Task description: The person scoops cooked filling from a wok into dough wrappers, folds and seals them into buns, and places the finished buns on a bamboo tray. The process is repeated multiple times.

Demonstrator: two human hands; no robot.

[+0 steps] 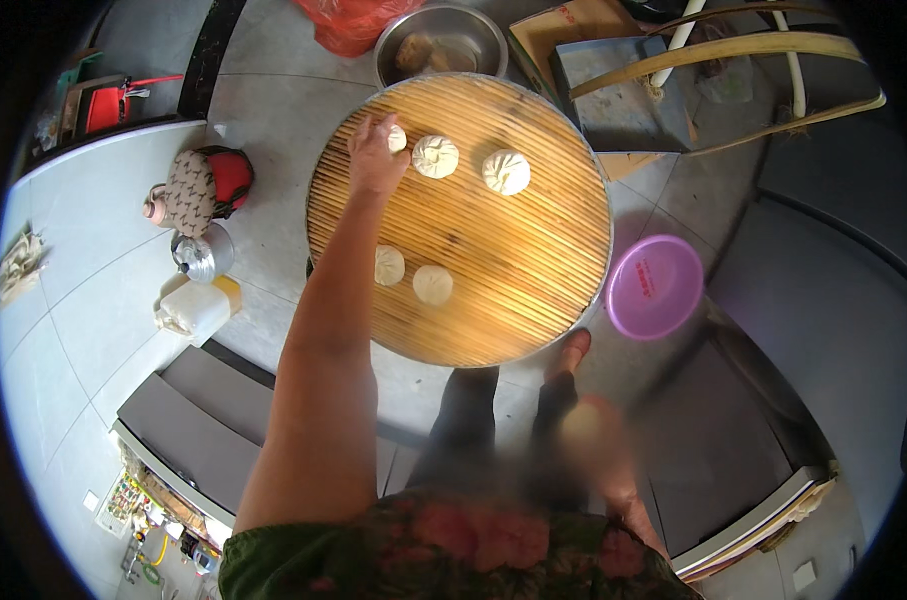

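Observation:
My left hand (pixel 377 159) reaches to the far left of a round bamboo-slat tray (pixel 491 225), its fingers around a pleated dough bun (pixel 398 138). Close to its right sits another pleated bun (pixel 435 157), and a third pleated bun (pixel 506 172) lies farther right. Nearer to me, a bun (pixel 389 265) is partly hidden by my left forearm, with a smoother-looking bun (pixel 432 285) beside it. My right hand (pixel 607 450) is low at the right, off the tray and blurred. It holds a pale round bun (pixel 582 421), whose surface detail is lost in haze.
Beyond the tray stands a metal basin (pixel 491 45) beside a red plastic bag (pixel 348 26). A purple basin (pixel 656 289) is at the right, below cardboard (pixel 566 22) and a bamboo-framed chair (pixel 731 49). A kettle (pixel 205 251) and plastic jug (pixel 198 307) stand left.

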